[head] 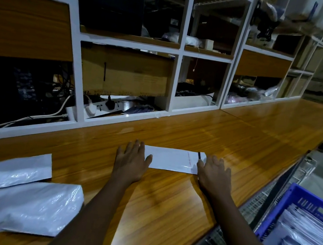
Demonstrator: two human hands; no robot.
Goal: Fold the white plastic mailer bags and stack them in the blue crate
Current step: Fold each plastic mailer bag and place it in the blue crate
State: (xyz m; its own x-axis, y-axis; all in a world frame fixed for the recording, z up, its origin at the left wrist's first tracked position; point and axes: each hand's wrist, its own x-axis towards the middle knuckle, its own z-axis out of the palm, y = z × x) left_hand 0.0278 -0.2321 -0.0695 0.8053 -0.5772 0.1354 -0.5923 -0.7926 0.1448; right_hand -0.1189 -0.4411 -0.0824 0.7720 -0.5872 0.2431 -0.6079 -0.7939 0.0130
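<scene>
Head view: we flattened the white bag (172,159).
Left grip (132,159) and right grip (214,174), both spread flat, pressed its ends; it lay sideways on the desk (165,206), with the blue crate (283,212) nearer our right.

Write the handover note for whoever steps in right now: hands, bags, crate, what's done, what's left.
Left hand: flat, fingers straight, pressing the left end of the mailer.
Right hand: flat on its right end.
The mailer lies as a narrow strip, apparently folded, on the counter.
Done: stacked bags already sit in the blue crate, lower right.
Left: put this mailer into the crate, then fold the loose mailers at the left.
</scene>
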